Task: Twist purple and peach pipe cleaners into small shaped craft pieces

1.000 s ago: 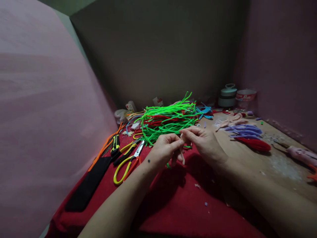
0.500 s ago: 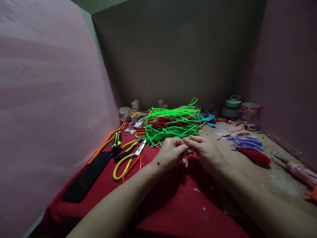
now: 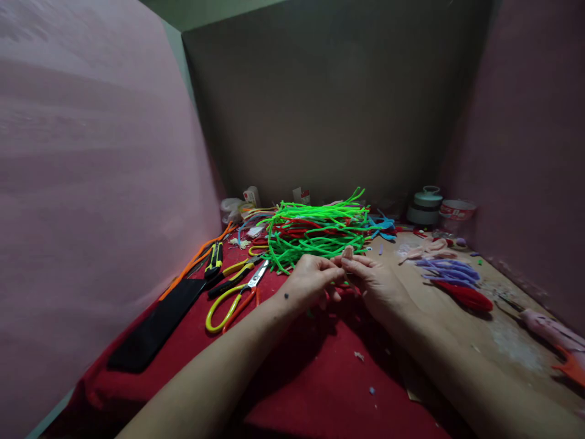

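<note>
My left hand (image 3: 314, 277) and my right hand (image 3: 377, 283) meet over the red cloth, fingertips pinched together. Between them is a short, pale pink pipe cleaner piece (image 3: 348, 252), whose bent top stands up above the right fingers. Most of its length is hidden behind my fingers. Just beyond the hands lies a heap of green pipe cleaners (image 3: 315, 244) with some red pipe cleaners (image 3: 301, 227) among them. To the left of my left hand are scissors (image 3: 237, 299) with yellow and orange handles, and yellow-and-black pliers (image 3: 235, 275).
A black-and-yellow tool (image 3: 155, 323) and orange pipe cleaners (image 3: 196, 259) lie along the left wall. On the right board are purple pipe cleaners (image 3: 450, 271), a red bundle (image 3: 466, 296) and a pink figure (image 3: 546, 324). A lidded jar (image 3: 425, 207) and tub (image 3: 457, 210) stand behind.
The pink piece hung below my fingers before; now its bent part points up above the right fingertips. My hands stay together in nearly the same place. The view has shifted slightly.
</note>
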